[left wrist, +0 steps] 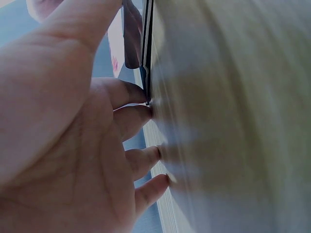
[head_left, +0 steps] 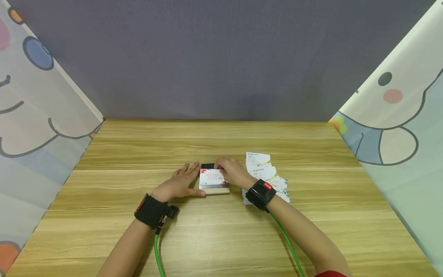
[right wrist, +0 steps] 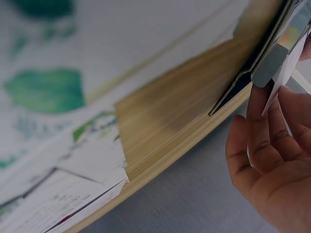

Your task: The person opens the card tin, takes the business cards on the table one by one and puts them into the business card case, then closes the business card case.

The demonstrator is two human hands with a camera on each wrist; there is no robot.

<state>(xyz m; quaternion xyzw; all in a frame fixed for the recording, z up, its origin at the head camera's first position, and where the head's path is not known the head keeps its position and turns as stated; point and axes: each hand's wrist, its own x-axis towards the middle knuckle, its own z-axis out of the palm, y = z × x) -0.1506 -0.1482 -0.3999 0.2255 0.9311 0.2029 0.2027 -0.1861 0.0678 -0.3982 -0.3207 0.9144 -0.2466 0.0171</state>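
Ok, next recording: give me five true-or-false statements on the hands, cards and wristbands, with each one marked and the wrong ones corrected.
1. The right hand pinches the card with red flowers over the flat case. True.
2. The left hand is clenched into a fist. False: its fingers are spread, with the thumb at the case's near edge.
3. The loose cards lie left of the case. False: they lie to its right.
4. Some loose cards overlap one another. True.
5. Only one wrist wears a black band. False: there is one on the left wrist and one on the right.
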